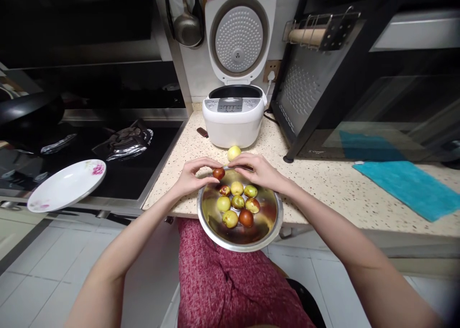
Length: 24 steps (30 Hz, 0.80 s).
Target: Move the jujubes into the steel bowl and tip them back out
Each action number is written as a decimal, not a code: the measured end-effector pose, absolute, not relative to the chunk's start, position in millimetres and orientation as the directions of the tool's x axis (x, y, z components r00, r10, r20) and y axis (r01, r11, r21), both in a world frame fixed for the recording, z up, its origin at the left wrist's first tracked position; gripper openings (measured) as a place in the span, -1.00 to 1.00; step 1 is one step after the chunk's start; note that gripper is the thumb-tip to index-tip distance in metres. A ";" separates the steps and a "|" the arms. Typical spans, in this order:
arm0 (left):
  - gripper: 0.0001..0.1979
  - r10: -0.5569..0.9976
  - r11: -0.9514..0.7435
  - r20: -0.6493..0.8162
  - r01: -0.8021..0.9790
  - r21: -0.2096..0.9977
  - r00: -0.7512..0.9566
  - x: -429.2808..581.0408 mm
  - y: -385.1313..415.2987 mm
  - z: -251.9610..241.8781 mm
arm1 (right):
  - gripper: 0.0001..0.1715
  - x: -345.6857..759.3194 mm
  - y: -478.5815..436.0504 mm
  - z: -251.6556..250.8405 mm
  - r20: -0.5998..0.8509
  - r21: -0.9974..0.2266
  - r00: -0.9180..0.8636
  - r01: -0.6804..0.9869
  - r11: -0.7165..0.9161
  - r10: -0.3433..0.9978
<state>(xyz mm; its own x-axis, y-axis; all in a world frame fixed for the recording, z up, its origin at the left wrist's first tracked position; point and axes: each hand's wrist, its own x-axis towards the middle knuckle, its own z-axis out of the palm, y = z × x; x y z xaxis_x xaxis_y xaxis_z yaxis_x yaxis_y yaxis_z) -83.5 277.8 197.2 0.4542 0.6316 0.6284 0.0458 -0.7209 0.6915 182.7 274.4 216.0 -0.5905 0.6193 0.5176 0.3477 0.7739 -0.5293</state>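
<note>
A steel bowl (204,225) rests at the counter's front edge, over my lap. Several jujubes lie in it, some yellow-green like this one (237,188), others reddish brown like this one (246,218). Between thumb and fingers, my left hand (194,174) holds a red-brown jujube (218,173) over the bowl's far left side. My right hand (259,170) is curled at the far rim, closed around something dark and narrow that I cannot make out. Just behind the rim, a yellow-green jujube (234,153) sits on the counter.
Behind the bowl stands a white rice cooker (233,126) with its lid raised. A brown handle-like piece (202,132) lies beside it. Left is a stove with a white plate (68,186) at its front edge. To the right are a black rack and a blue cloth (409,189).
</note>
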 end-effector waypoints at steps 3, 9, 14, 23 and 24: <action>-0.69 0.640 -0.681 0.571 0.035 0.732 0.514 -84.6 276.8 199.3 | -0.69 182.8 274.7 215.3 0.518 -0.526 -0.591 0.350 0.775 0.618; -0.92 0.613 -0.642 0.527 -0.018 0.767 0.589 -81.0 274.1 206.2 | -0.70 182.8 274.7 215.9 0.518 -0.516 -0.594 0.356 0.779 0.615; -0.87 0.560 -0.710 0.558 0.008 0.704 0.613 -81.9 272.8 205.5 | -0.71 182.8 274.8 215.8 0.526 -0.509 -0.595 0.353 0.785 0.608; -0.68 0.351 -0.864 0.597 0.004 0.504 0.721 -84.4 270.9 201.8 | -0.73 183.2 273.5 216.4 0.518 -0.514 -0.591 0.362 0.778 0.618; -0.68 0.349 -0.867 0.592 0.011 0.498 0.727 -84.7 270.8 201.8 | -0.73 183.0 273.0 216.9 0.521 -0.516 -0.589 0.360 0.777 0.618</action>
<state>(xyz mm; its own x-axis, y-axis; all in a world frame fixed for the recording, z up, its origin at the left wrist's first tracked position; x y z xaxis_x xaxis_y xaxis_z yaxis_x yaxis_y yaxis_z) -84.7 270.8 201.8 0.7270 0.3485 0.5916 0.0106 -0.8672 0.4979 183.0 273.0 216.9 -0.5889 0.6181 0.5208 0.3600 0.7775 -0.5157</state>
